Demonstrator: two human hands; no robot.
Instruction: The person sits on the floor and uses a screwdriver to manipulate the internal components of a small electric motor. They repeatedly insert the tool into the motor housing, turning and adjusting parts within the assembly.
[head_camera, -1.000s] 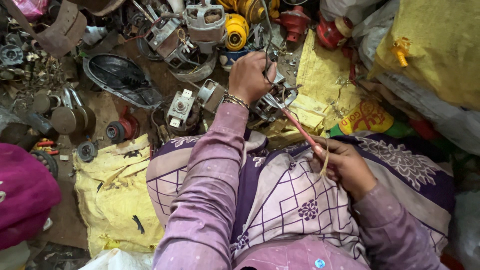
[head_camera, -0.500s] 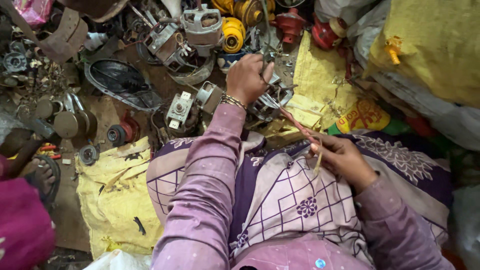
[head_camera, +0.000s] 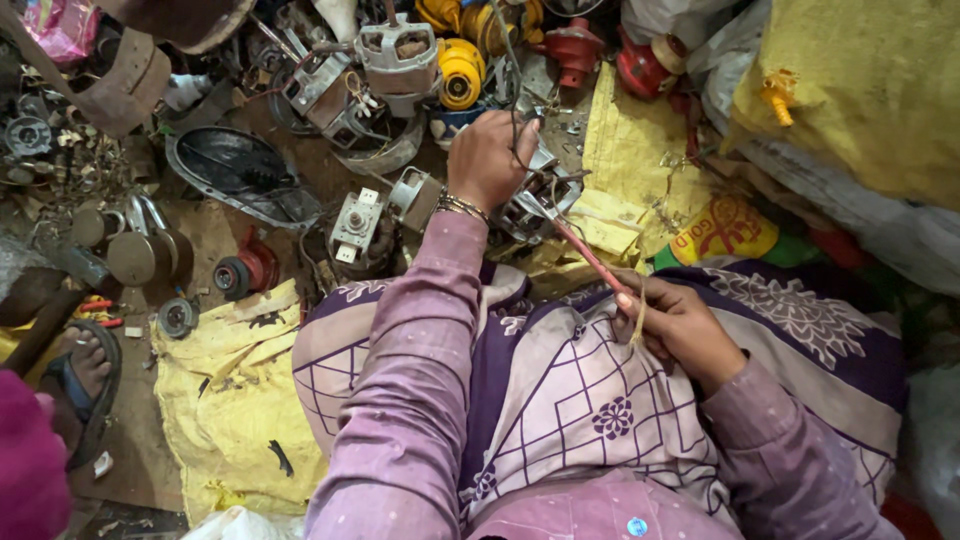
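My left hand (head_camera: 487, 157) is closed around a small metal motor part (head_camera: 535, 200) on the ground ahead of my knees, with a thin dark wire running up from it. My right hand (head_camera: 680, 322) rests on my lap and grips a thin red rod-like tool (head_camera: 590, 255). Its far tip reaches into the motor part. My lap is covered by a purple and pale patterned cloth (head_camera: 560, 390).
Scrap motors (head_camera: 360, 220), a grey motor frame (head_camera: 400, 50), yellow parts (head_camera: 460, 70) and red parts (head_camera: 640, 65) litter the ground ahead. A dark oval cover (head_camera: 235, 175) lies left. Yellow sacks (head_camera: 230, 400) spread left and right. Another person's sandalled foot (head_camera: 85, 365) is at far left.
The view has shifted slightly. My hands keep their hold on the motor part and red tool. The other person at left has pulled back, baring the sandalled foot.
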